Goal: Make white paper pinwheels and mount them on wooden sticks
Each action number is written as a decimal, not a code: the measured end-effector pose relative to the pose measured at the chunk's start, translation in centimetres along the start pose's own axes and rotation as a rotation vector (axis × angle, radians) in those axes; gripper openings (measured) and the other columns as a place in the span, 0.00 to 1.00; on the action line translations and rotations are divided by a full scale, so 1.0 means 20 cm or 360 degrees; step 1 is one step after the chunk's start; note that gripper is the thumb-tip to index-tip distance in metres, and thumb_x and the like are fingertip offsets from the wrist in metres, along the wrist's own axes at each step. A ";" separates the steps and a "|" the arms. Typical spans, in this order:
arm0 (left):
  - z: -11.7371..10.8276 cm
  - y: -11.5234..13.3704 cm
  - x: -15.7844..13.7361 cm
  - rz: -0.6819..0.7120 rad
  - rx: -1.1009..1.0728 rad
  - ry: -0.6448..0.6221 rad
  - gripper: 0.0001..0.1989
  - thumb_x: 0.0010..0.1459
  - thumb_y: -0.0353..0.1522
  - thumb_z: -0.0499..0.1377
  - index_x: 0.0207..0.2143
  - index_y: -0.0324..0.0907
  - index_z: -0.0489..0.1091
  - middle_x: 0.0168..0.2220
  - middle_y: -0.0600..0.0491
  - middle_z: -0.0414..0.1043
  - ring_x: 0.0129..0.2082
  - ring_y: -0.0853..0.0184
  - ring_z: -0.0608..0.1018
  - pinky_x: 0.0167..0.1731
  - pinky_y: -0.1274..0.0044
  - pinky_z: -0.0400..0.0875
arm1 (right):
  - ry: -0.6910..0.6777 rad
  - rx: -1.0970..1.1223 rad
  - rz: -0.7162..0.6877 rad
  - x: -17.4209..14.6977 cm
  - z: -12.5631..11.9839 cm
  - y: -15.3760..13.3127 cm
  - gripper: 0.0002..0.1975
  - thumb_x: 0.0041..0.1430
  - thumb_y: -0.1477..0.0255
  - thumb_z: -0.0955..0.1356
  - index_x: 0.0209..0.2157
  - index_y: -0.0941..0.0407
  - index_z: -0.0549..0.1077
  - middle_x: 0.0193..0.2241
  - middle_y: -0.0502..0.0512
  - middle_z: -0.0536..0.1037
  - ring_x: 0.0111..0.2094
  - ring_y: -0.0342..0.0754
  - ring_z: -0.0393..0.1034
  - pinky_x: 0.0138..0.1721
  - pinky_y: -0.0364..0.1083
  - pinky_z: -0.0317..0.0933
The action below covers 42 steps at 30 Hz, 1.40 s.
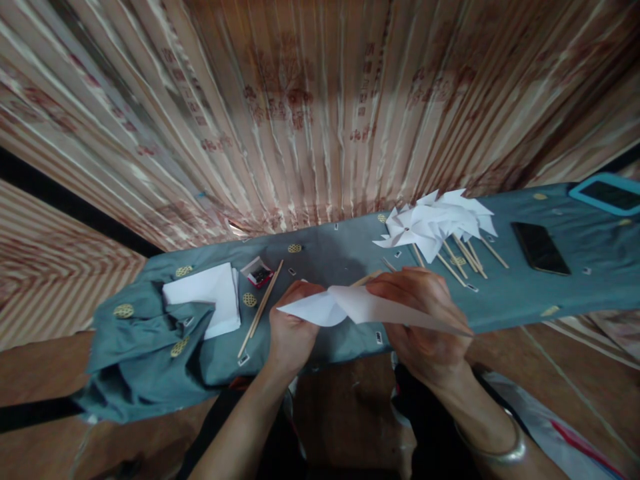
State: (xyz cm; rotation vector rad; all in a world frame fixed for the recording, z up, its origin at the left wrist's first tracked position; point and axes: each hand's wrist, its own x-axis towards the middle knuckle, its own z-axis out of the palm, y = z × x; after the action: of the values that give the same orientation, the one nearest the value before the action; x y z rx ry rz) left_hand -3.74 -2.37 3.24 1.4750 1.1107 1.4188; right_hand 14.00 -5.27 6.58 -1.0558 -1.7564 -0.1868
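Observation:
A white paper pinwheel (330, 308) is held up above the near edge of the table, its folded blades seen nearly edge-on. My left hand (295, 333) is closed on its left side, with the fingertips partly behind the paper. My right hand (425, 327) is curled round the pinwheel's right side, and a long blade crosses in front of its fingers. A wooden stick (366, 279) shows just behind the paper by my right fingers; its join to the pinwheel is hidden. Several finished paper pinwheels (433, 223) on sticks lie overlapped beyond my right hand.
A grey-green cloth covers the long narrow table (325, 247). To the left are a stack of white paper (223, 300), a small open box (257, 272) of dark pieces and loose wooden sticks (260, 310). A phone (540, 248) and a blue-framed tablet (613, 193) lie right. Behind hangs a curtain (320, 133).

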 end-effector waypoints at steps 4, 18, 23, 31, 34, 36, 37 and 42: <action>0.00 0.00 0.00 -0.0024 -0.0014 0.0016 0.05 0.47 0.33 0.66 0.27 0.41 0.75 0.28 0.53 0.75 0.29 0.67 0.74 0.31 0.77 0.69 | -0.0004 0.0001 0.0005 0.00 0.00 0.00 0.12 0.59 0.81 0.66 0.40 0.54 0.75 0.35 0.54 0.81 0.40 0.50 0.75 0.49 0.53 0.66; 0.00 0.00 -0.01 -0.0020 -0.0025 0.0038 0.05 0.46 0.33 0.67 0.27 0.42 0.76 0.28 0.53 0.75 0.29 0.67 0.75 0.31 0.77 0.69 | 0.0010 -0.0013 0.0006 0.00 0.00 0.00 0.11 0.59 0.80 0.66 0.40 0.52 0.75 0.34 0.53 0.81 0.39 0.50 0.76 0.48 0.53 0.66; 0.00 0.00 0.00 -0.0008 -0.0011 0.0030 0.04 0.47 0.32 0.66 0.28 0.42 0.76 0.28 0.53 0.75 0.29 0.67 0.75 0.29 0.77 0.69 | 0.0004 0.0006 0.0013 0.00 0.00 0.00 0.12 0.59 0.80 0.65 0.40 0.53 0.76 0.34 0.53 0.82 0.40 0.50 0.75 0.49 0.54 0.66; 0.00 0.01 -0.01 -0.0068 -0.0041 0.0062 0.04 0.45 0.30 0.66 0.27 0.41 0.77 0.28 0.54 0.74 0.28 0.68 0.74 0.29 0.79 0.68 | 0.0008 -0.0011 0.0028 0.00 0.00 0.00 0.12 0.59 0.81 0.65 0.40 0.52 0.75 0.34 0.52 0.82 0.40 0.50 0.76 0.49 0.53 0.66; 0.00 0.01 -0.01 -0.0068 -0.0023 0.0068 0.03 0.45 0.28 0.65 0.26 0.42 0.77 0.28 0.55 0.73 0.28 0.69 0.74 0.29 0.79 0.68 | 0.0002 -0.0008 0.0011 0.00 0.01 0.00 0.12 0.58 0.81 0.66 0.40 0.53 0.75 0.34 0.53 0.82 0.40 0.50 0.76 0.49 0.53 0.66; 0.00 0.01 -0.01 -0.0036 -0.0027 0.0069 0.02 0.45 0.29 0.65 0.26 0.42 0.76 0.27 0.54 0.73 0.28 0.69 0.74 0.29 0.79 0.68 | 0.0015 0.0007 0.0024 0.00 0.01 0.00 0.12 0.58 0.81 0.66 0.39 0.53 0.75 0.34 0.53 0.81 0.40 0.50 0.75 0.49 0.53 0.66; 0.00 0.01 -0.01 -0.0015 -0.0023 0.0065 0.02 0.45 0.29 0.65 0.26 0.41 0.76 0.27 0.54 0.74 0.28 0.69 0.74 0.29 0.79 0.68 | 0.0024 0.0014 0.0034 0.00 0.01 0.00 0.11 0.58 0.81 0.66 0.39 0.53 0.76 0.34 0.53 0.81 0.40 0.49 0.75 0.49 0.53 0.66; 0.00 0.02 0.01 0.0025 0.0112 0.0051 0.03 0.47 0.30 0.65 0.24 0.40 0.75 0.26 0.53 0.75 0.28 0.68 0.75 0.30 0.78 0.69 | 0.0000 0.0062 0.0059 0.00 0.02 0.01 0.10 0.58 0.80 0.68 0.39 0.53 0.75 0.35 0.53 0.81 0.41 0.50 0.75 0.47 0.53 0.67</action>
State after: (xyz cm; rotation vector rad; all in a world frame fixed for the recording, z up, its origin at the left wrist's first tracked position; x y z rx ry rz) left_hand -3.75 -2.37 3.62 1.5179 1.1821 1.4312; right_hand 13.97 -4.97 6.27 -1.0596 -1.7326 -0.1287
